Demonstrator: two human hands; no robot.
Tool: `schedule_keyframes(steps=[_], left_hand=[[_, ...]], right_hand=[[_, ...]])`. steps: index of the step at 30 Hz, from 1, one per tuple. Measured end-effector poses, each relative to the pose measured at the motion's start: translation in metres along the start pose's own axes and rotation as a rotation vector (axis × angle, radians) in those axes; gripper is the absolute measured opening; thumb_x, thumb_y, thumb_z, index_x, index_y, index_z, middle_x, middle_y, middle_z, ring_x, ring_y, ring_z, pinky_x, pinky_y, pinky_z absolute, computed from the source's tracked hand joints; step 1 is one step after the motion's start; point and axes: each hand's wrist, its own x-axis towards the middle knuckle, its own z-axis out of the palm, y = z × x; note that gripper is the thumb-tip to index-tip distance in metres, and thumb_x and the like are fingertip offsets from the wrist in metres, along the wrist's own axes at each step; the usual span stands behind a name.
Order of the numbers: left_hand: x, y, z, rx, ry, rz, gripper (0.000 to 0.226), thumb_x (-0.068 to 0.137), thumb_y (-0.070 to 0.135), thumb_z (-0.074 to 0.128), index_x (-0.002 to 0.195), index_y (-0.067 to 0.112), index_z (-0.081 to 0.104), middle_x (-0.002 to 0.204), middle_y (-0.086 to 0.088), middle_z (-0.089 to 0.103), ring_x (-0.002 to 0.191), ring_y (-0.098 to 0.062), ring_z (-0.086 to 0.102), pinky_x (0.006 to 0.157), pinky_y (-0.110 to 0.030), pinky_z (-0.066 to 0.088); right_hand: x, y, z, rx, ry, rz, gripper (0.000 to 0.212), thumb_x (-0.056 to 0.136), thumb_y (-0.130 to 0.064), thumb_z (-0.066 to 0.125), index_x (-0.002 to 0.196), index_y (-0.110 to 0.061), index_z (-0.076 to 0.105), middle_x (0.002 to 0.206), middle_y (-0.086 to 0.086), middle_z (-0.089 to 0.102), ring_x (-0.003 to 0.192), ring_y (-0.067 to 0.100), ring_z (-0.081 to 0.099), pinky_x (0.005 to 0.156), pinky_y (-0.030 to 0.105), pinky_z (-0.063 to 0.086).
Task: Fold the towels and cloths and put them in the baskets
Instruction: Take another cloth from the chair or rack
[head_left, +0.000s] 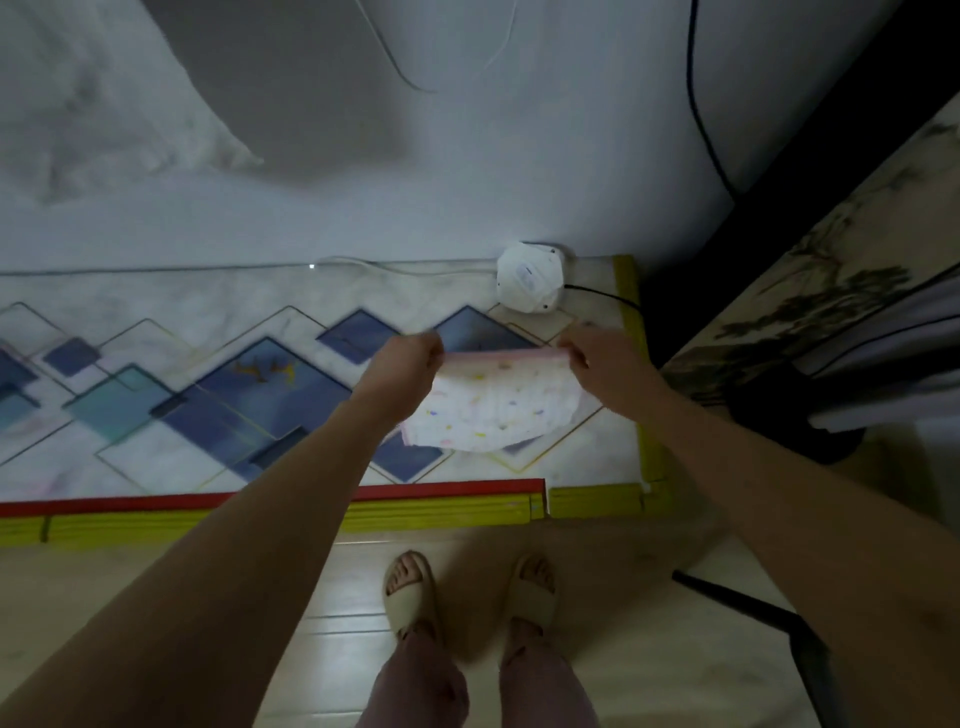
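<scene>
Both hands, left hand (410, 358) and right hand (597, 353), pinch the cloth (493, 410) by its top corners; it looks light, limp, best held at the edges.

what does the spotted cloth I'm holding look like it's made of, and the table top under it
The spotted cloth: probably soft quilted cotton or gauze, matte, since it sags and puckers between both hands. The table top: seemingly hard, smooth marble-look printed surface with blue diamonds; whether stone, glass or laminate can't be told.
</scene>
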Motion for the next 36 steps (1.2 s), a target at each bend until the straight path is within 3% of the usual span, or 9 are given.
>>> schedule_keyframes(steps=[4,7,13,18,22,25,29,33,36], left_hand=[[0.006,0.001,-0.002,-0.064,0.217,0.121,0.010,0.091,0.009,0.056,0.096,0.005,0.064,0.094,-0.014,0.068,0.089,-0.029,0.061,0.074,-0.040,0.050],[0.001,-0.008,0.014,-0.049,0.212,0.115,0.011,0.089,0.008,0.059,0.097,0.004,0.065,0.095,-0.016,0.067,0.088,-0.032,0.062,0.072,-0.039,0.050],[-0.015,-0.038,0.086,0.064,-0.139,-0.033,0.015,0.092,0.013,0.056,0.100,0.006,0.066,0.096,-0.017,0.068,0.092,-0.035,0.062,0.076,-0.039,0.050],[-0.038,-0.067,0.146,0.036,-0.480,-0.100,0.015,0.090,0.011,0.058,0.098,0.003,0.068,0.102,-0.014,0.067,0.097,-0.028,0.061,0.077,-0.029,0.044],[-0.055,-0.084,0.170,0.052,-0.622,-0.080,0.015,0.090,0.016,0.061,0.098,0.006,0.068,0.105,-0.011,0.066,0.100,-0.026,0.060,0.082,-0.030,0.045],[-0.049,-0.092,0.172,0.024,-0.550,-0.117,0.017,0.092,0.020,0.059,0.099,0.007,0.068,0.104,-0.010,0.066,0.098,-0.026,0.061,0.079,-0.032,0.045],[-0.007,-0.099,0.173,-0.058,-0.252,-0.255,0.019,0.094,0.029,0.056,0.099,0.014,0.067,0.092,-0.009,0.069,0.085,-0.026,0.064,0.072,-0.030,0.046],[0.043,-0.106,0.183,-0.158,-0.037,-0.321,0.018,0.092,0.026,0.057,0.098,0.014,0.068,0.095,-0.013,0.068,0.093,-0.033,0.060,0.078,-0.035,0.047],[0.066,-0.111,0.191,-0.214,0.067,-0.330,0.016,0.091,0.025,0.056,0.095,0.013,0.065,0.094,-0.012,0.067,0.091,-0.034,0.060,0.074,-0.037,0.048]], right_hand=[[0.011,-0.003,-0.002,0.018,0.258,-0.073,0.006,0.088,-0.001,0.051,0.090,-0.005,0.054,0.078,0.011,0.054,0.073,0.025,0.053,0.066,0.040,0.046],[0.000,-0.002,0.016,0.064,0.180,-0.019,0.006,0.090,-0.001,0.049,0.094,-0.002,0.053,0.082,0.012,0.055,0.074,0.019,0.050,0.062,0.032,0.040],[-0.032,0.024,0.098,0.008,-0.231,0.085,0.009,0.093,0.000,0.042,0.091,-0.009,0.044,0.074,0.013,0.049,0.072,0.033,0.055,0.060,0.039,0.041],[-0.059,0.042,0.160,0.004,-0.438,0.168,0.009,0.091,-0.001,0.042,0.090,-0.009,0.040,0.073,0.016,0.046,0.067,0.029,0.049,0.057,0.033,0.031],[-0.072,0.050,0.185,0.002,-0.535,0.174,0.012,0.091,-0.009,0.051,0.085,-0.016,0.044,0.086,0.018,0.058,0.080,0.032,0.056,0.065,0.036,0.041],[-0.062,0.054,0.187,0.002,-0.480,0.165,0.008,0.093,-0.013,0.051,0.086,-0.014,0.049,0.086,0.014,0.061,0.082,0.032,0.058,0.067,0.038,0.044],[-0.018,0.061,0.186,-0.012,-0.211,0.148,0.011,0.097,-0.016,0.046,0.099,-0.009,0.053,0.091,0.016,0.065,0.078,0.034,0.059,0.066,0.038,0.048],[0.031,0.072,0.199,-0.062,0.019,0.199,0.014,0.098,-0.016,0.047,0.099,-0.006,0.056,0.086,0.019,0.064,0.084,0.039,0.060,0.075,0.037,0.037],[0.055,0.079,0.213,-0.017,0.062,0.244,0.018,0.100,-0.018,0.043,0.102,-0.003,0.052,0.095,0.020,0.063,0.089,0.037,0.059,0.063,0.034,0.032]])
